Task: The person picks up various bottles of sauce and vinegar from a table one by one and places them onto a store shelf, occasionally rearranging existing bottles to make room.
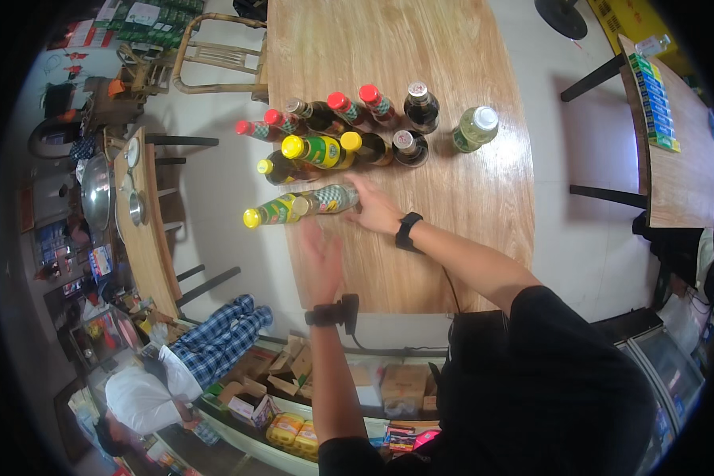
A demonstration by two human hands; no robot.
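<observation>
My right hand [378, 205] is at the base of a clear glass bottle with a checkered label [332, 199], its thumb and fingers spread wider than the bottle; contact is unclear. Against that bottle stands a yellow-capped bottle with a green and yellow label [276, 210]. My left hand [322, 253], blurred and empty, is just on the near side of this pair, fingers apart. Farther off are several more bottles: yellow-capped ones [321, 152], red-capped ones [351, 111], dark ones [422, 113] and a pale green one with a white cap [475, 131].
The bottles stand on a wooden table [387, 41]. A bamboo chair [220, 56] is at its far left. Another wooden table [684, 184] is on the right, bearing a row of small boxes [654, 104]. A person in a white top [140, 395] is at lower left, beside shelves with cartons [404, 387].
</observation>
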